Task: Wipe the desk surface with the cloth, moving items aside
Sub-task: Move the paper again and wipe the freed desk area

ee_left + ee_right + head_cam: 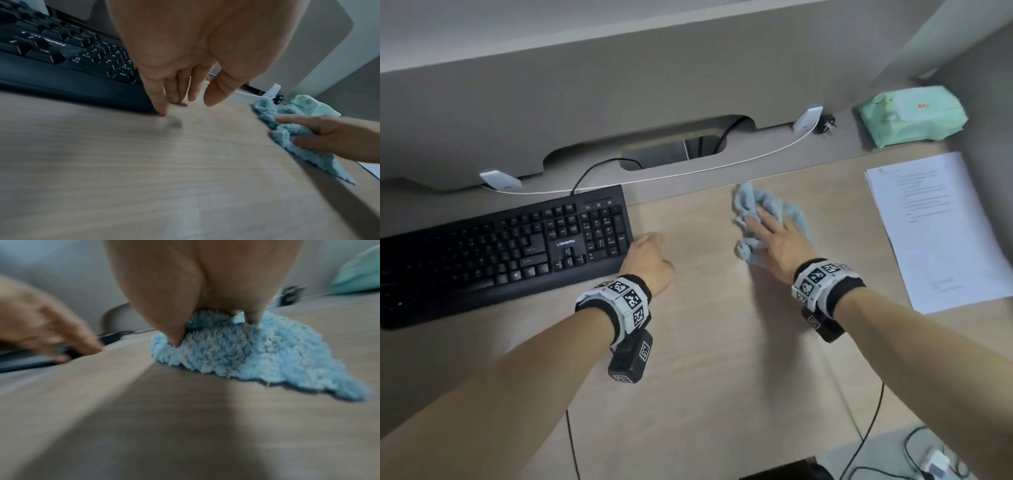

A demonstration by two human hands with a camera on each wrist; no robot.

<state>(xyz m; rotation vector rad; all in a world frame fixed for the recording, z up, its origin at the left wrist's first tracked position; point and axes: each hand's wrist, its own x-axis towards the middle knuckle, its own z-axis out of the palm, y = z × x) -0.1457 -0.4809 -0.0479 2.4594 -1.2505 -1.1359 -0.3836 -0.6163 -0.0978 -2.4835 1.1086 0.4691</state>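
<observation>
I see both forearms bare, no sleeves. Each wrist wears a black band (pixel 616 301) faced with white panels printed with black square fiducial codes; the right wrist's band (pixel 825 281) matches. Under each wrist hangs a black boxy camera unit (pixel 631 359) bearing its own small code labels. A thin black cable (pixel 571 442) trails from the left unit.

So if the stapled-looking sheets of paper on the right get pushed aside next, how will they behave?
The printed paper lies flat and thin on the desk, so it will probably slide easily under a light push. Whether the sheets are bound cannot be told; loose ones might fan apart. Lifted by one edge, it would likely droop.
</observation>
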